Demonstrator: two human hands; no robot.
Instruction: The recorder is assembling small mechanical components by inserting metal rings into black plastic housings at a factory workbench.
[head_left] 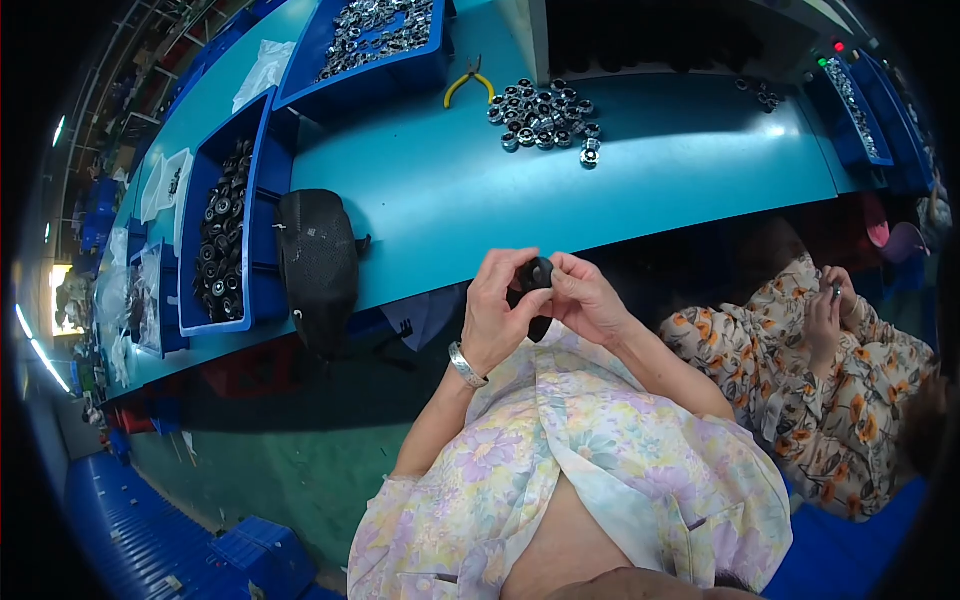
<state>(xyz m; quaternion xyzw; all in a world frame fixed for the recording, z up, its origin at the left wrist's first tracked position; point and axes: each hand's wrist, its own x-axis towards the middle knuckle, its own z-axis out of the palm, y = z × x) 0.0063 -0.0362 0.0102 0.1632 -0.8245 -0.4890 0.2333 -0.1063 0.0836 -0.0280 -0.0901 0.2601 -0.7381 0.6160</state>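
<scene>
In front of my lap, just off the table's near edge, I hold a small black wheel-like part (pixel 538 273) between both hands. My left hand (pixel 492 312), with a silver bracelet at its wrist, pinches the part from the left. From the right, the thumb and fingers of my right hand (pixel 594 298) close on its edge. My fingers cover much of the part, so its exact kind is unclear. Similar black round parts (pixel 222 235) fill a blue bin (pixel 262 235) at the left. Small shiny metal round parts (pixel 545 115) lie heaped on the teal table (pixel 430 190).
A black bag (pixel 318 250) leans at the table edge beside the bin. Yellow-handled pliers (pixel 468 84) lie near the heap. Another blue bin (pixel 370 75) holds metal parts. At the right, a co-worker in a floral sleeve (pixel 735 345) handles something small.
</scene>
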